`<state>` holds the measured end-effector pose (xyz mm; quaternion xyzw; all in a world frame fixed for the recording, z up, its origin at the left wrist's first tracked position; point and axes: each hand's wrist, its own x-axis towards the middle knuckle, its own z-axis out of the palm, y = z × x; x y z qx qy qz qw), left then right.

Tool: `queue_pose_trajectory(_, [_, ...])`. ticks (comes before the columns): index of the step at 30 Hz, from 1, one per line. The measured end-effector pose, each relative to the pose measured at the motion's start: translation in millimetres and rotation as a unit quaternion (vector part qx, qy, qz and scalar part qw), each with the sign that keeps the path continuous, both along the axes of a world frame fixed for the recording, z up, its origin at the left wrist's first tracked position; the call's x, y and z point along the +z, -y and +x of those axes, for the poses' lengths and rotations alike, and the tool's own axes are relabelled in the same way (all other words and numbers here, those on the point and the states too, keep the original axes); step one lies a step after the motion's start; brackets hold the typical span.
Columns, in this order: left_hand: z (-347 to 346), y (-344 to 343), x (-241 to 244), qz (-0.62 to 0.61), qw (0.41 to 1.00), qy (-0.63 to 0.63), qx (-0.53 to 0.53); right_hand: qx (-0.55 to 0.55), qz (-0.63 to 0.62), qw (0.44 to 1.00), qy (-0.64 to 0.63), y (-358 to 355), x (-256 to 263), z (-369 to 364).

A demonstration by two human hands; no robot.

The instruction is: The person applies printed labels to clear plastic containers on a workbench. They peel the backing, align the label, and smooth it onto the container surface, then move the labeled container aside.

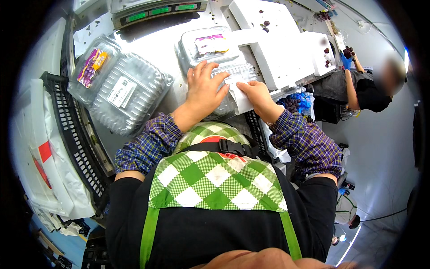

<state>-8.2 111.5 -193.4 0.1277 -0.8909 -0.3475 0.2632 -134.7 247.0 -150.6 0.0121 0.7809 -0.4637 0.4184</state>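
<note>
My right hand (258,95) pinches a strip of white labels (241,101) between thumb and fingers. Beneath the strip lies an open clear plastic clamshell container (223,107), its ribbed half towards me and its other half bearing a purple and white label (212,44). Over the left side of this container, my left hand (205,92) has its fingers spread, with the thumb close to the strip; contact cannot be made out. Further left sits a stack of open clamshells (126,90), with a purple grape label (91,69) and a white printed sticker (121,91).
A weighing scale (158,13) with green displays stands at the back. White foam boxes (278,57) with loose grapes are on the right. A black plastic crate (72,134) stands left. A co-worker (356,87) in blue gloves holds grapes on the far right.
</note>
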Motion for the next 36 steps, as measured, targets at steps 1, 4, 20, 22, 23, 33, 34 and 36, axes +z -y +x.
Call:
queue_pose_trajectory(1, [-1,-2,-1,-0.010,1.000,0.012,-0.001,0.007,0.007,1.000,-0.005,1,1,0])
queue_pose_trajectory(4, [-5,-7,-6,-0.040,0.998,0.040,-0.019,0.021,0.016,1.000,-0.011,-1,-1,-1])
queue_pose_trajectory(20, [1,-7,-4,-0.080,0.994,0.065,-0.033,0.039,-0.041,0.990,0.126,-46,8,-13])
queue_pose_trajectory(22, [3,-6,-3,-0.092,0.991,0.088,-0.040,0.030,-0.048,0.990,0.132,-57,7,-10])
queue_pose_trajectory(23, [3,-6,-2,-0.097,0.991,0.086,-0.044,0.015,-0.069,0.987,0.142,-65,5,-8])
queue_pose_trajectory(33, [-11,-17,13,-0.179,0.973,0.100,-0.108,-0.086,-0.127,0.969,0.194,-125,-39,12])
queue_pose_trajectory(34, [-14,-19,13,-0.187,0.971,0.100,-0.114,-0.089,-0.129,0.968,0.194,-123,-31,16])
queue_pose_trajectory(36, [-16,-24,15,-0.195,0.966,0.104,-0.134,-0.090,-0.146,0.967,0.189,-124,-41,17])
